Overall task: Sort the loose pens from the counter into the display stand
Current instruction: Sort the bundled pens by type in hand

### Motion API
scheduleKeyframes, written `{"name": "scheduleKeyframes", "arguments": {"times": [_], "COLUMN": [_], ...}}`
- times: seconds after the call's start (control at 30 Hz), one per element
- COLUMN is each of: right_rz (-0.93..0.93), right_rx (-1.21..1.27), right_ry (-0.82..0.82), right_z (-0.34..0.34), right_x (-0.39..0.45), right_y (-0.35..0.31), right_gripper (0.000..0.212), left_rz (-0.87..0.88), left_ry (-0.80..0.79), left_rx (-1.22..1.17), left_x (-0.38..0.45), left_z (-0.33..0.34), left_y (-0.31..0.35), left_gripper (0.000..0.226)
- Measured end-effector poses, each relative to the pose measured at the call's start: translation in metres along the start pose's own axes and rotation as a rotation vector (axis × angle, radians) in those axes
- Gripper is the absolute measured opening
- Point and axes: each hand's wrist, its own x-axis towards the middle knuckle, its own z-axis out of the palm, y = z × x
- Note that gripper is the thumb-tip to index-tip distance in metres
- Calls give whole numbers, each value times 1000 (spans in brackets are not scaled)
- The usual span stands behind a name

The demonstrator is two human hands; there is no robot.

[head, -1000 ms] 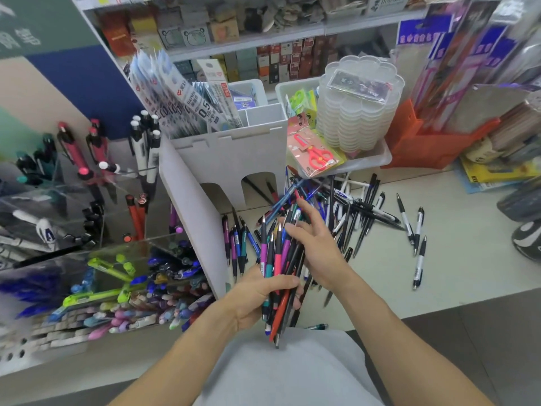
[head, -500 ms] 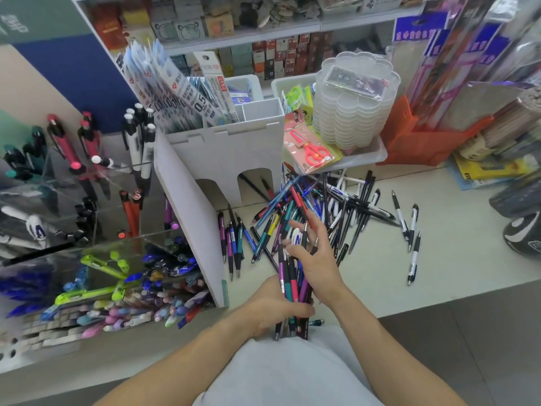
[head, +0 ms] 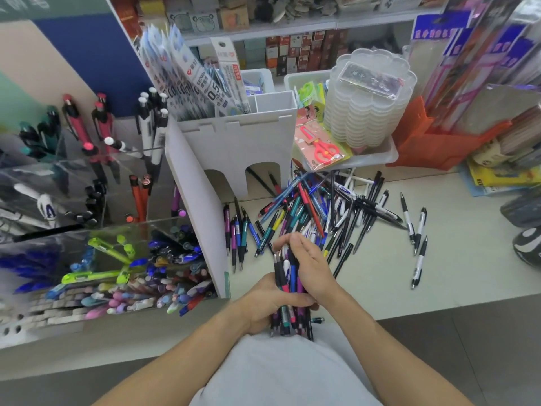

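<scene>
Now, bundle: our left hand [head: 270, 301] clenched a fistful of pens [head: 288, 291] at the counter [head: 380, 276] edge, just above our lap.
Right hand [head: 310, 266]: fingers curled over the bundle's top, grasping it.
Change: a second earlier that hand reached flat into the loose pile [head: 322, 209]; it had since drawn back, squaring the pens upright.
Meaning: we judged gathering nearly finished for this batch.
Stand: the display stand [head: 96, 230] sat at left, well apart; the pile remained large.

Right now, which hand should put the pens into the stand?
Probably the right hand: it only steadies the bundle of pens on top, while the left hand grips it. The display stand sits left, though.
</scene>
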Motion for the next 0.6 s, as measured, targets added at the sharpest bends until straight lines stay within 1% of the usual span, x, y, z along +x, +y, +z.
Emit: {"name": "scheduleKeyframes", "arguments": {"times": [0.03, 0.13, 0.17, 0.23, 0.3, 0.37, 0.43, 0.5, 0.6], "right_rz": [21, 85, 95, 74, 21, -24, -45, -19, 85], "right_rx": [-40, -86, -78, -81, -103, -129, -172, -181, -154], "right_ry": [-30, -126, -141, -100, -9, 33, 15, 15, 46], "right_z": [-1, -10, -13, -19, -25, -31, -32, -27, -19], "right_x": [-2, -8, -10, -14, -17, -21, -24, -26, -25], "right_y": [2, 1, -2, -11, -18, -27, -35, -43, -53], "right_gripper": [40, 30, 33, 34, 32, 31, 24, 22, 25], "left_rz": [0, 3, 7, 31, 57, 90, 147, 213, 270], "left_ry": [2, 21, 40, 100, 150, 151, 124, 130, 116], "left_rx": [6, 26, 23, 35, 39, -43, -100, -12, 273], "left_x": [0, 1, 1, 1, -1, -3, -4, -8, -18], "left_z": [0, 0, -1, -2, -5, -8, -12, -14, -16], "left_y": [-2, -5, -4, -1, 4, 11, 19, 29, 34], "left_gripper": [40, 45, 44, 39, 35, 30, 31, 36, 46]}}
